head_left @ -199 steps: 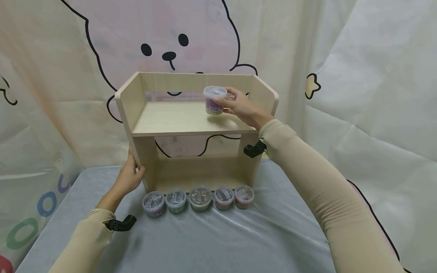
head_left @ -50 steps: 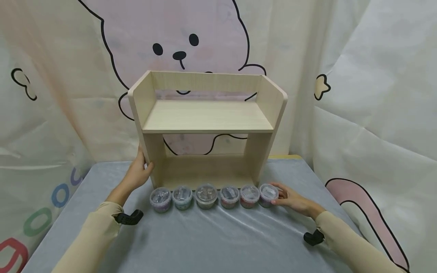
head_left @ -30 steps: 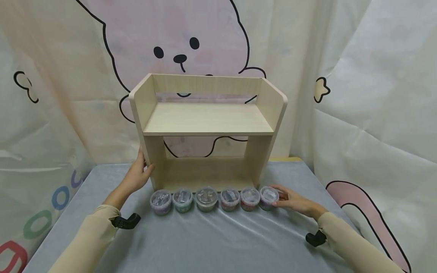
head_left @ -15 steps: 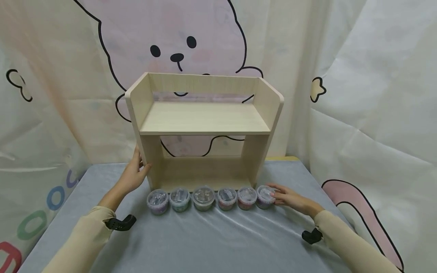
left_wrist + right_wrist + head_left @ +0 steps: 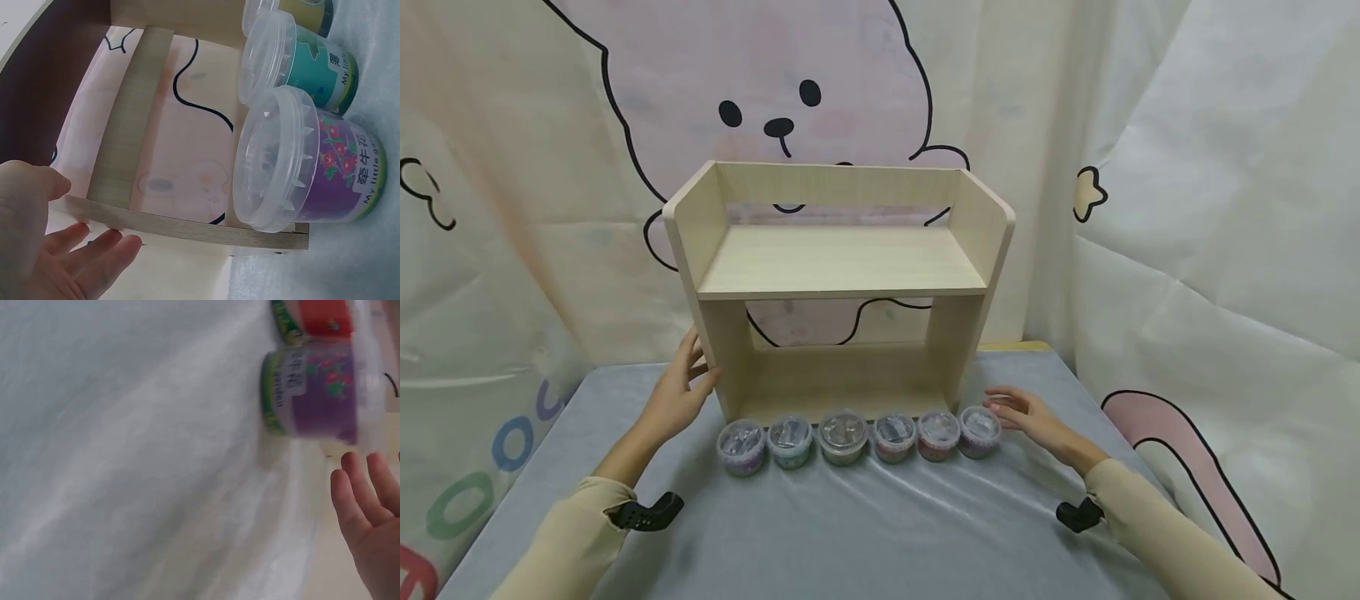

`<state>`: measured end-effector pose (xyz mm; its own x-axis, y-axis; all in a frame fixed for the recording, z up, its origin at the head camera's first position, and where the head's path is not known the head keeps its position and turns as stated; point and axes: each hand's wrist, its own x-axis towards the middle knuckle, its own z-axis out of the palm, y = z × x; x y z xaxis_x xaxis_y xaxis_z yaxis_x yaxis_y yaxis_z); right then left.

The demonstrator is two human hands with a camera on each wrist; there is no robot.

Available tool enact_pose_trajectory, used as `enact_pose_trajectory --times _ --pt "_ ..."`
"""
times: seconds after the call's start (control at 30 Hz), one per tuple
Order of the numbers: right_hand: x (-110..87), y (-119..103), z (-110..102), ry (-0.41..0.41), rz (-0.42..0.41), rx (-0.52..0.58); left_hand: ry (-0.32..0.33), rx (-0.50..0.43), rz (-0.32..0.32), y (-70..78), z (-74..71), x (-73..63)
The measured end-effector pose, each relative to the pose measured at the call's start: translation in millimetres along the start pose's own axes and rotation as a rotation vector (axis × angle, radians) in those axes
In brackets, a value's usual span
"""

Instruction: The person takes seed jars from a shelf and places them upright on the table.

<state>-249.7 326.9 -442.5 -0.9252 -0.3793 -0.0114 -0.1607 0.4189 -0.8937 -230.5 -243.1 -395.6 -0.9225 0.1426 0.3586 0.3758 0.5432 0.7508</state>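
My right hand (image 5: 1030, 423) is beside the rightmost lidded plastic tub (image 5: 980, 433), its fingers loosely extended near the lid. In the right wrist view that tub (image 5: 315, 394) has a purple label with red flowers; the fingertips (image 5: 349, 464) look free of it, though contact at the lid rim is unclear. My left hand (image 5: 673, 400) is at the left side panel of a light wooden two-tier shelf (image 5: 842, 258). Thumb and fingers lie loosely on either side of the panel edge (image 5: 187, 226). Several clear-lidded tubs (image 5: 842, 437) stand upright in a row before the shelf.
A blue-grey cloth (image 5: 865, 533) covers the table under the tubs. Printed curtains (image 5: 1045, 100) hang behind and at both sides. Each wrist wears a black band (image 5: 647, 512). The shelf's upper board (image 5: 842, 262) bears nothing.
The right hand took a tub from over the upper shelf board to the row's right end, then let go and drew slightly away. The left hand's fingers have loosened at the panel.
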Motion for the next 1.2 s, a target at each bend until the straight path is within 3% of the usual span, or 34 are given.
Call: enact_pose_trajectory --times 0.27,0.67,0.97,1.2 --pt "9.2 -19.9 -8.3 0.031 -0.119 -0.057 0.134 0.02 0.014 0.1 -8.5 -20.0" --pt "11.2 -35.5 2.8 0.132 -0.185 -0.065 0.265 0.008 0.023 4.0 -7.8 -35.5" --pt "10.4 -49.6 12.5 0.156 -0.175 -0.116 0.3 0.017 0.037 2.0 1.6 -39.2" --pt "22.0 -60.5 19.6 0.135 -0.239 -0.119 0.31 0.027 0.042 5.9 5.8 -43.2"
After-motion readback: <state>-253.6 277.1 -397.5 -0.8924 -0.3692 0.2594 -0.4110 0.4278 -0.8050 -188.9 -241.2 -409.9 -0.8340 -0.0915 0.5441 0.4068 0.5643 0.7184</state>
